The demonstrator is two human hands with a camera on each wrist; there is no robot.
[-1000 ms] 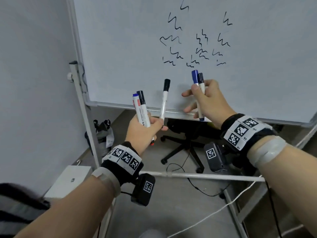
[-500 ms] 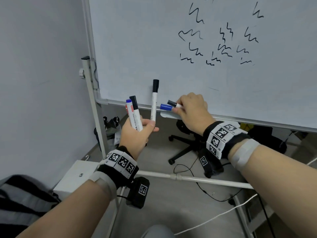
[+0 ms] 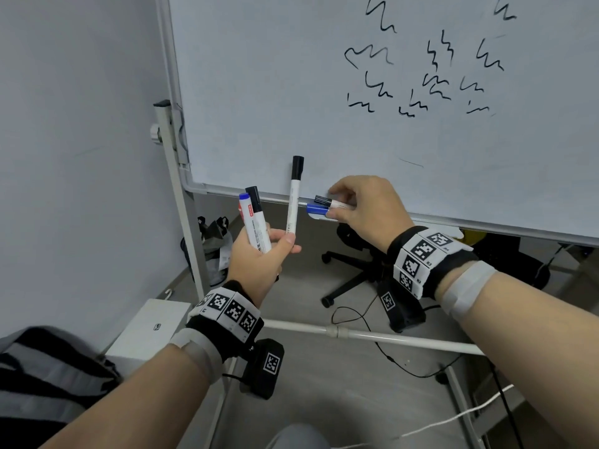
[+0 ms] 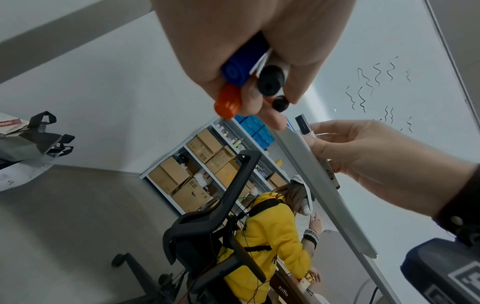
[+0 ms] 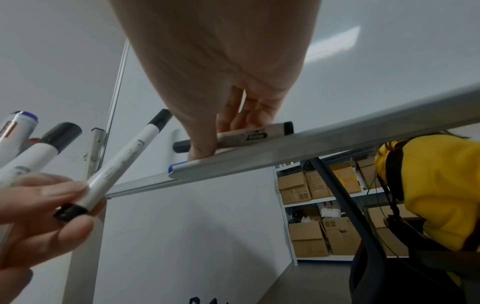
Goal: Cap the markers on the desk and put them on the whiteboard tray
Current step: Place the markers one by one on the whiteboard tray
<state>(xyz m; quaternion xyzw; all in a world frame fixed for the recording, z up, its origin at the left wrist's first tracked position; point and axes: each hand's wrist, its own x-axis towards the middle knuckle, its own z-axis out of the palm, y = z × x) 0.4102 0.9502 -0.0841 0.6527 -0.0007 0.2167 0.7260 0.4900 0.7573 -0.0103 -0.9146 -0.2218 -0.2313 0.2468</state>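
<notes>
My right hand (image 3: pixel 366 209) grips two capped markers (image 3: pixel 327 205) lying on the whiteboard tray (image 5: pixel 285 152). My left hand (image 3: pixel 259 257) grasps four capped markers (image 3: pixel 257 222).

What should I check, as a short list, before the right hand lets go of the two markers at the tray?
1. Black-capped marker lies flat along the whiteboard tray: ok.
2. Blue-capped marker sits fully inside the tray: cannot tell, only its cap end shows at the tray's left end.
3. Both markers at the tray are capped: ok.
4. Right hand has released them: not ok, its fingers are curled on them.
5. Left hand holds the remaining markers securely: ok, fingers wrap them.
6. Thin marker in the left hand is capped: ok.
</notes>
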